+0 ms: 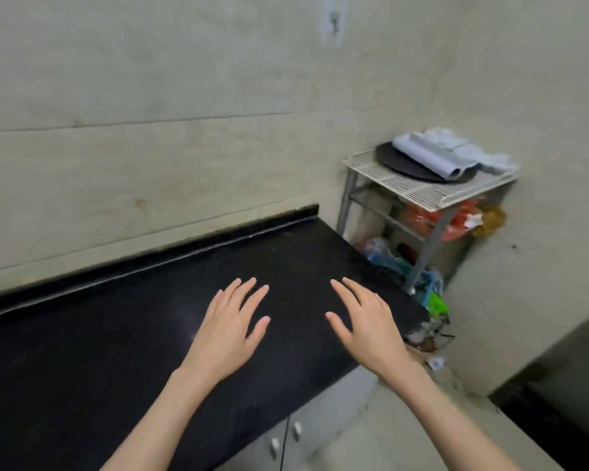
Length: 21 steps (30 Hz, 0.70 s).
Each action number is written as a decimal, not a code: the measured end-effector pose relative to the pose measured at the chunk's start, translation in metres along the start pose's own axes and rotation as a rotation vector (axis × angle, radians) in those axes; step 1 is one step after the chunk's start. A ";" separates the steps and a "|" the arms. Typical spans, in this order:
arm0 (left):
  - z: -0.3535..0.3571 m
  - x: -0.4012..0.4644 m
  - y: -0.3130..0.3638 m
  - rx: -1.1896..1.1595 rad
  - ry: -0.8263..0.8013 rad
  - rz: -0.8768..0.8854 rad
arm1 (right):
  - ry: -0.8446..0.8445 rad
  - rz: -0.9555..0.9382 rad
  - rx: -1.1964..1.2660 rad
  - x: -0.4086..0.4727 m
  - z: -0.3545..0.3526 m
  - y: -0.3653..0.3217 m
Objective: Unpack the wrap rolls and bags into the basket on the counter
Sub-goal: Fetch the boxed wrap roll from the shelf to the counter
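Note:
My left hand [230,329] and my right hand [366,326] hover side by side, palms down and fingers spread, over the black counter [123,334]. Neither hand holds anything. On the metal rack [422,192] to the right lie pale rolled sheets [429,156] on a dark round plate [408,164], with crumpled white bags [473,151] beside them. No basket shows in this view.
The rack's lower shelves hold red and orange bags [432,217] and blue and green packets [398,263]. Tiled walls close the back and right. Grey cabinet doors [296,433] sit under the counter. A dark ledge [565,385] stands at the lower right.

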<state>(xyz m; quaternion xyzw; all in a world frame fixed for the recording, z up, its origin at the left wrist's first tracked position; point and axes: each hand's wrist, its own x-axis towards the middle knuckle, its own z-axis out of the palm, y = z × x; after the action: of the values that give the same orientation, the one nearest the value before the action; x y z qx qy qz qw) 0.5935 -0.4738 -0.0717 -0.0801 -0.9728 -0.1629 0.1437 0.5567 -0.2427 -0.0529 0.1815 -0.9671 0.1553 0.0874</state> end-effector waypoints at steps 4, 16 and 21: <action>0.044 0.070 0.064 -0.050 -0.057 0.154 | 0.041 0.165 -0.013 -0.007 -0.024 0.084; 0.146 0.312 0.205 -0.155 -0.018 0.322 | 0.127 0.301 -0.094 0.108 -0.098 0.305; 0.171 0.398 0.239 -0.162 -0.022 0.324 | 0.129 0.321 -0.031 0.162 -0.109 0.375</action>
<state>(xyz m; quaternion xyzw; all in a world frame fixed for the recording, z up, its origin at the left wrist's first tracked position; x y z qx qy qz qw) 0.2223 -0.1486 -0.0348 -0.2491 -0.9323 -0.2147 0.1506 0.2777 0.0732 -0.0154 0.0131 -0.9783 0.1635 0.1263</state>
